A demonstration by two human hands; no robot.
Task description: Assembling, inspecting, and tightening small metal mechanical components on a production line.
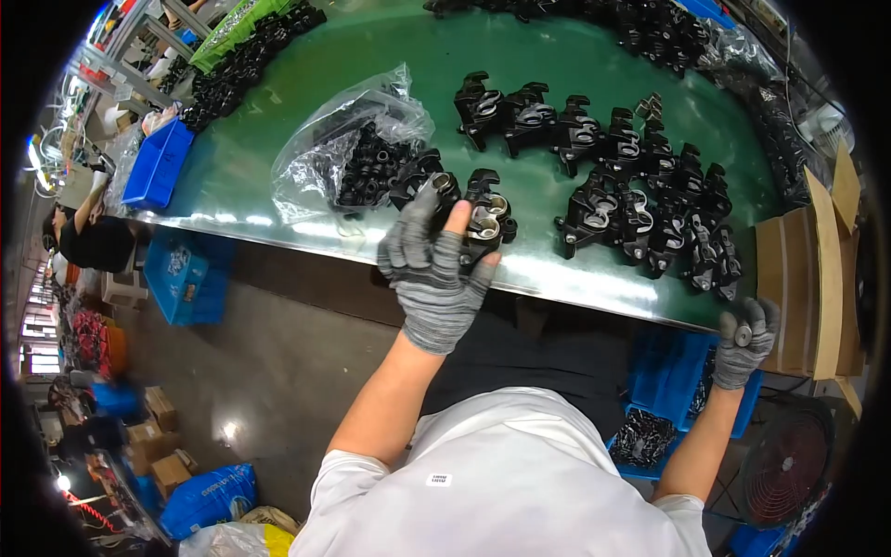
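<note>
My left hand (434, 278), in a grey knit glove with bare tips on the index finger and thumb, lies over the table's front edge. Its fingers are stretched and spread beside a black metal-and-plastic clamp part (483, 200) with silvery round sockets. A second clamp part (418, 174) sits partly hidden behind the fingers. Far to the right, my right hand (756, 336), gloved too, closes around a small round metal piece (742, 335) with a dark centre, near the table's corner. Beyond the left hand, a clear plastic bag (316, 158) holds many small black rings (379, 162).
Rows of black clamp parts (594, 218) stand on the green table (371, 46). A cardboard box (789, 278) borders its right end. Blue bins (640, 441) with small dark pieces sit below, near a fan (789, 462). Another blue bin (160, 165) stands at the left edge.
</note>
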